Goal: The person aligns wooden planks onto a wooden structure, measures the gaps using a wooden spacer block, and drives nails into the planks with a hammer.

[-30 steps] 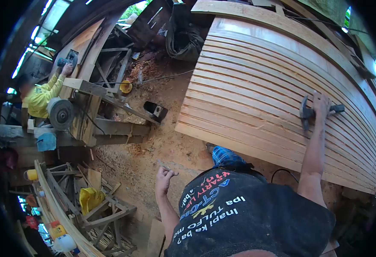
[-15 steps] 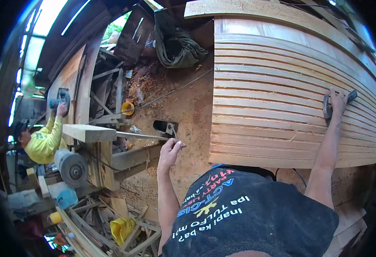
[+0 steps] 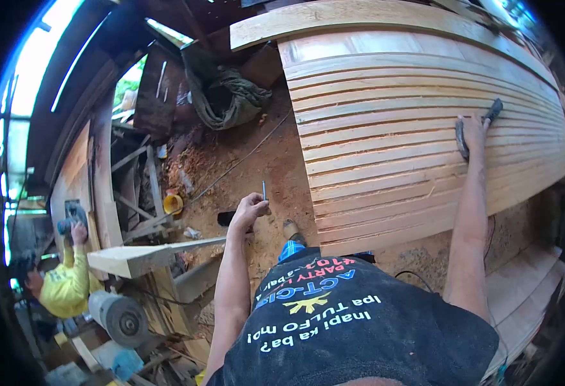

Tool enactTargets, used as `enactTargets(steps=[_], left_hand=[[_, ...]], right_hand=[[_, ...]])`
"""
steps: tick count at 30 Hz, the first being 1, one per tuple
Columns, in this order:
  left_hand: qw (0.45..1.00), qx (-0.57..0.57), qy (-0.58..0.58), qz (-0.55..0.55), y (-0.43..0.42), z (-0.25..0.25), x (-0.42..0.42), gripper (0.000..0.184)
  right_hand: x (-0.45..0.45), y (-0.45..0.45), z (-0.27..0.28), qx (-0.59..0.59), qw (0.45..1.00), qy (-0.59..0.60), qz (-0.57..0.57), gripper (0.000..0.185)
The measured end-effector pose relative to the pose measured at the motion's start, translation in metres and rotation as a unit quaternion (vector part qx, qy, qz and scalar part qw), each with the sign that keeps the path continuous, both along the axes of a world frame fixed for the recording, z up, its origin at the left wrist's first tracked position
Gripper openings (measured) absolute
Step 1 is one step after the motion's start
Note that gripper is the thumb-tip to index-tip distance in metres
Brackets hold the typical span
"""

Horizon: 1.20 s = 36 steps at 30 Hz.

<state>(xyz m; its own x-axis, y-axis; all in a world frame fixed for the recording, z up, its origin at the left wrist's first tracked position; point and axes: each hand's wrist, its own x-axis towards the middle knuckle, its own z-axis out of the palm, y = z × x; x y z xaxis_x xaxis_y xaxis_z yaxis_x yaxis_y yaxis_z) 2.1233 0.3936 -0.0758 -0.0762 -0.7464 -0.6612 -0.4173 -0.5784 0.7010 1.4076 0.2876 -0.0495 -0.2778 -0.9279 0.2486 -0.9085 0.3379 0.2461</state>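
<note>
My left hand is closed, pinching a thin metal rod that points upward, above the dirt floor beside the wooden panel's left edge. I cannot make out exactly what kind of rod it is. Farther right, my right hand is closed round a hammer with a dark curved head and a dark handle end, partly hidden by the fingers. Hand and hammer are over the large wooden panel, which has long parallel grooves with rough, splintered edges.
A loose curved board lies along the panel's far edge. At left, a co-worker in a yellow shirt holds a power tool against upright boards. A thick beam and a grinder stand nearby. A cable crosses the floor.
My view has swung, so the panel appears farther left and tilted. My left hand still pinches the rod, now held upright. My right hand with the hammer appears farther left and slightly higher.
</note>
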Motion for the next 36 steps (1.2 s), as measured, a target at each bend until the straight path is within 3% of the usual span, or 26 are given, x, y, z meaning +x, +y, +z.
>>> enactTargets(steps=[1, 4, 8, 10, 13, 15, 19, 21, 24, 26, 29, 30, 31, 32, 33, 35, 36], left_hand=[[0.999, -0.003, -0.027, -0.046, -0.005, -0.003, 0.003, 0.018], [0.98, -0.033, -0.094, -0.171, -0.027, -0.019, 0.009, 0.018], [0.971, 0.026, -0.081, -0.222, -0.032, -0.053, 0.032, 0.018], [0.965, 0.042, -0.084, -0.244, -0.034, -0.054, 0.04, 0.018], [0.966, 0.06, -0.08, -0.238, -0.049, -0.07, 0.051, 0.019], [0.988, 0.047, -0.036, -0.144, -0.064, -0.089, 0.051, 0.023], [0.99, -0.024, 0.117, 0.077, -0.126, -0.086, 0.036, 0.025], [0.984, -0.114, 0.113, 0.081, -0.166, -0.068, 0.026, 0.024], [0.954, -0.295, 0.049, 0.002, -0.22, -0.023, 0.007, 0.028], [0.929, -0.362, 0.07, -0.029, -0.241, 0.008, -0.011, 0.026], [0.897, -0.426, -0.001, -0.122, -0.224, 0.095, -0.048, 0.021], [0.833, -0.52, -0.023, -0.186, -0.236, 0.078, -0.046, 0.017], [0.849, -0.496, -0.022, -0.183, -0.221, 0.108, -0.062, 0.017], [0.837, -0.509, -0.017, -0.199, -0.221, 0.102, -0.066, 0.016], [0.883, -0.428, 0.02, -0.19, -0.21, 0.119, -0.076, 0.013], [0.847, -0.458, 0.065, -0.264, -0.216, 0.1, -0.082, 0.008], [0.803, -0.509, 0.063, -0.303, -0.218, 0.099, -0.085, 0.009]], right_hand=[[0.011, 0.008, -0.003, -0.06, 0.998, 0.002, 0.021, 0.032], [0.074, 0.041, 0.032, 0.079, 0.997, -0.007, -0.005, 0.032], [0.118, 0.075, 0.03, 0.063, 0.998, -0.012, 0.018, 0.03], [0.146, 0.088, 0.036, 0.065, 0.995, -0.075, -0.016, 0.03], [0.156, 0.1, 0.015, -0.031, 0.999, -0.022, -0.025, 0.031], [0.149, 0.101, -0.004, -0.148, 0.985, -0.058, -0.058, 0.04], [0.186, 0.103, 0.048, -0.125, 0.967, -0.199, -0.099, 0.058], [0.185, 0.105, 0.039, -0.196, 0.951, -0.207, -0.122, 0.065], [0.188, 0.103, 0.042, -0.22, 0.928, -0.226, -0.198, 0.075], [0.188, 0.102, 0.04, -0.211, 0.916, -0.249, -0.231, 0.08], [0.195, 0.104, 0.043, -0.242, 0.895, -0.298, -0.228, 0.078], [0.201, 0.104, 0.046, -0.235, 0.898, -0.293, -0.23, 0.076], [0.205, 0.103, 0.05, -0.21, 0.902, -0.286, -0.247, 0.076], [0.205, 0.103, 0.055, -0.183, 0.906, -0.276, -0.263, 0.075], [0.206, 0.104, 0.053, -0.155, 0.91, -0.265, -0.279, 0.074], [0.209, 0.103, 0.047, -0.164, 0.914, -0.243, -0.281, 0.071], [0.216, 0.103, 0.05, -0.161, 0.913, -0.244, -0.286, 0.07]])
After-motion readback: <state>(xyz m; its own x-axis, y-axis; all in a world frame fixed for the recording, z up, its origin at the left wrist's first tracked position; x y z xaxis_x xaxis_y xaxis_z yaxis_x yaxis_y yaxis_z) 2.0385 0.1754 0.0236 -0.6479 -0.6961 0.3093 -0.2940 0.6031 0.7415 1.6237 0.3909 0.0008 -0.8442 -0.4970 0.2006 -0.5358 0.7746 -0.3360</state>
